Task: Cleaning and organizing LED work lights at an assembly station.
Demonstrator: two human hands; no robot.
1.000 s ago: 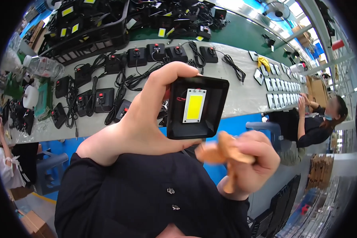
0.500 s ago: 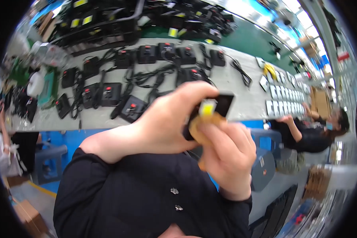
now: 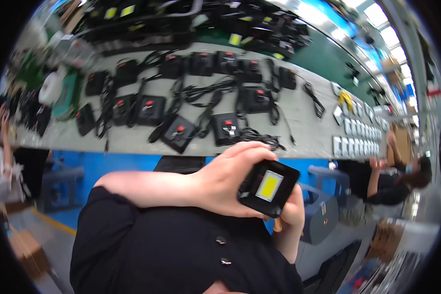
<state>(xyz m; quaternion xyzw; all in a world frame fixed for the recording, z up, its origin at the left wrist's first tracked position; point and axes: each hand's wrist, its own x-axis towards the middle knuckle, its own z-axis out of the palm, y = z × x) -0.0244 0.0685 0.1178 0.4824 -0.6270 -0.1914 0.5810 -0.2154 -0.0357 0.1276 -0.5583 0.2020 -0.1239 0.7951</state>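
My left hand (image 3: pixel 225 183) grips a small black square lamp (image 3: pixel 247 188) by its left side, in front of my chest. A yellow panel in a white frame (image 3: pixel 270 185) on it faces up toward me. My right hand (image 3: pixel 293 208) is behind the lamp's lower right corner, partly hidden by it. Its fingers are curled, and a bit of tan cloth (image 3: pixel 278 224) sticks out below them. Beyond my hands, several black square units with red parts on top, such as the closest unit (image 3: pixel 226 130), lie on the table with their black cords.
The grey-covered table (image 3: pixel 304 139) crosses ahead of me. A black bin (image 3: pixel 137 36) full of dark parts stands at its far left. Rows of white pieces (image 3: pixel 357 146) and a yellow bundle (image 3: pixel 346 100) lie at the right. A person (image 3: pixel 392 181) works there; another person's arm (image 3: pixel 5 132) shows far left.
The lamp has come down and nearer to me, its yellow panel turned up into sight. My right hand and the tan cloth have moved from the panel to behind the lamp.
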